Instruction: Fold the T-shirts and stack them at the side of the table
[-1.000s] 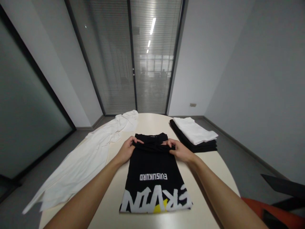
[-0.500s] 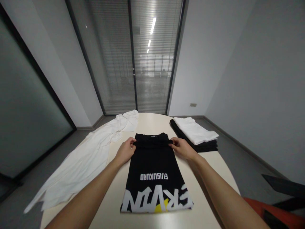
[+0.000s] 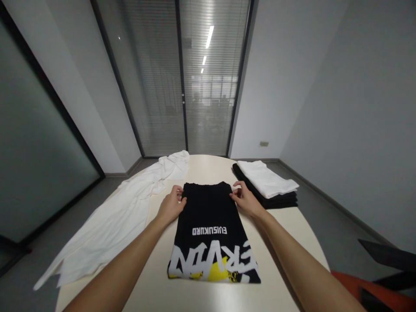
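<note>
A black T-shirt (image 3: 208, 208) with white lettering and a yellow print lies folded into a flat rectangle in front of me. Its printing appears upside down from my side. My left hand (image 3: 173, 203) is at the left edge near the far end, the thumb touching the cloth and the fingers apart from it, slightly curled. At the opposite edge my right hand (image 3: 244, 198) mirrors it, thumb at the fabric and forefinger raised away. Neither hand pinches the cloth now.
The shirt rests on a pale rounded table (image 3: 208, 167). A rumpled white garment (image 3: 120, 216) spreads along the left, hanging over the edge. At the right is a folded white cloth (image 3: 266, 177) on a stack of black cloths (image 3: 282, 200). A red and black chair (image 3: 367, 288) stands at the lower right.
The far folded edge that both hands were pinching has been laid down flat at the far end and let go. The near hem shifted slightly away from me, showing more yellow print.
</note>
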Demonstrator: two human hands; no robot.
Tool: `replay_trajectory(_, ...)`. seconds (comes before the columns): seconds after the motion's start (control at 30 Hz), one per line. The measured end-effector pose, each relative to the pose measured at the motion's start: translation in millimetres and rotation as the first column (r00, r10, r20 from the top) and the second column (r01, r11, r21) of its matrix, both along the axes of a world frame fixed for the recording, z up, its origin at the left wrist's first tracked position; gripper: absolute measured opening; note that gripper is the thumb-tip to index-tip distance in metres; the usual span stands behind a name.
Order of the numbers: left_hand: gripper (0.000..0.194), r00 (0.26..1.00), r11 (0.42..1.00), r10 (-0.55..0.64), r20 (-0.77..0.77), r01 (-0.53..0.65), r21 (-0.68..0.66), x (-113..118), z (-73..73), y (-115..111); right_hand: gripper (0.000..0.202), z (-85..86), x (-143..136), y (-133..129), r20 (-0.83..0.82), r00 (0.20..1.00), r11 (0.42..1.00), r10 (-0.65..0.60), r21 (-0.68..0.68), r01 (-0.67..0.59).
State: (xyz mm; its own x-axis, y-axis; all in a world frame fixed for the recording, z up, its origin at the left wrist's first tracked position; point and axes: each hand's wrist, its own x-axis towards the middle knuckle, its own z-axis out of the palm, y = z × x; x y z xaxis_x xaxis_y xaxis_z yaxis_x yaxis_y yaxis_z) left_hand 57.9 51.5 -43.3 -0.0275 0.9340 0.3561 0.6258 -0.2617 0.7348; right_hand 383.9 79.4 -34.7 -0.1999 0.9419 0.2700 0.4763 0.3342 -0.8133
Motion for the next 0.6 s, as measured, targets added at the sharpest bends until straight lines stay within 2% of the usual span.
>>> replay_trajectory(0.07, 0.012, 0.994, 0.999, -0.010, -0.108, 0.014, 0.031, 0.3, 1.6, -2.0, 0.024, 0.1, 1.0, -2.0, 0.018, 0.997, 0.997, 0.070, 0.027, -0.071)
replay_trajectory(0.13, 0.014, 0.991, 0.999, -0.008, -0.136, 0.015, 0.048, 1.2, 3.4, -1.4, 0.018, 1.1, 0.1, -2.7, 0.036, 0.994, 0.995, 0.100, 0.026, -0.101)
replay_trajectory(0.27, 0.019, 0.989, 0.997, 0.024, -0.146, -0.012, 0.082, 2.5, 6.3, 0.6, 0.023, 3.7, -1.5, -0.7, 0.057, 0.998, 1.000, 0.023, 0.009, -0.023)
replay_trajectory(0.37, 0.018, 0.983, 0.998, 0.049, -0.176, -0.042, 0.046, 2.7, 8.1, -2.3, 0.025, 4.4, 0.2, 0.5, 0.093, 0.994, 0.998, 0.058, -0.018, -0.057)
replay_trajectory(0.5, 0.020, 0.985, 1.000, -0.017, -0.170, 0.016, -0.005, 2.3, 10.0, -5.0, 0.023, 3.8, 2.1, 0.2, 0.021, 0.995, 0.993, 0.097, -0.071, -0.096)
replay_trajectory(0.6, 0.024, 0.994, 0.998, -0.027, -0.104, 0.034, 0.060, 2.0, 9.9, 0.5, 0.027, 4.2, 1.2, 0.9, 0.016, 0.998, 0.998, 0.053, -0.036, -0.052)
